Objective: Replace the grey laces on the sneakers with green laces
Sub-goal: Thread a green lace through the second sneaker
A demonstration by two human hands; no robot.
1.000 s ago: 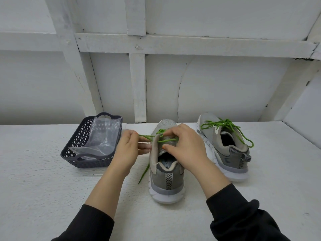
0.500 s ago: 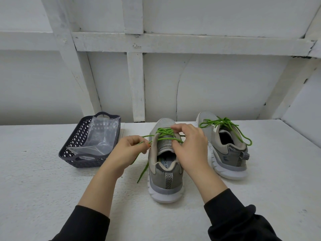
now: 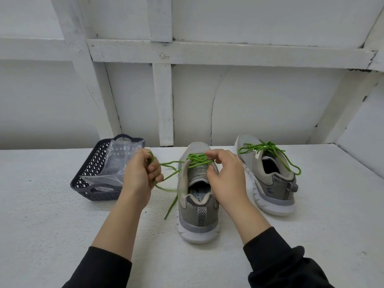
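Desk [image 3: 52, 235] of rough white surface fills the lower view and carries everything, with a white boarded wall [image 3: 259, 100] rising behind it. Two grey sneakers stand on it with heels toward the person: the near sneaker [image 3: 197, 213] sits in the middle, and the right sneaker [image 3: 268, 183] stands just beside it on the right, angled a little and not touching it. A dark perforated basket [image 3: 91, 169] rests at the left, near the wall, with a clear plastic bag [image 3: 116, 161] lying in it and leaning over its near side. Black sleeves [image 3: 104, 269] cover both forearms partway. The left hand [image 3: 139, 177] is raised to the left of the near sneaker, in front of the basket, its fingers curled round the green lace [image 3: 197, 160], which runs from that fist across to the eyelets. The right hand [image 3: 226, 175] is over the near sneaker's tongue, forefinger and thumb closing narrowly on the crossed lacing there. One loose lace end [image 3: 171, 206] trails down beside the near sneaker's left side onto the desk. The right sneaker already has a tied green lace [image 3: 264, 147], its loops falling over the collar.
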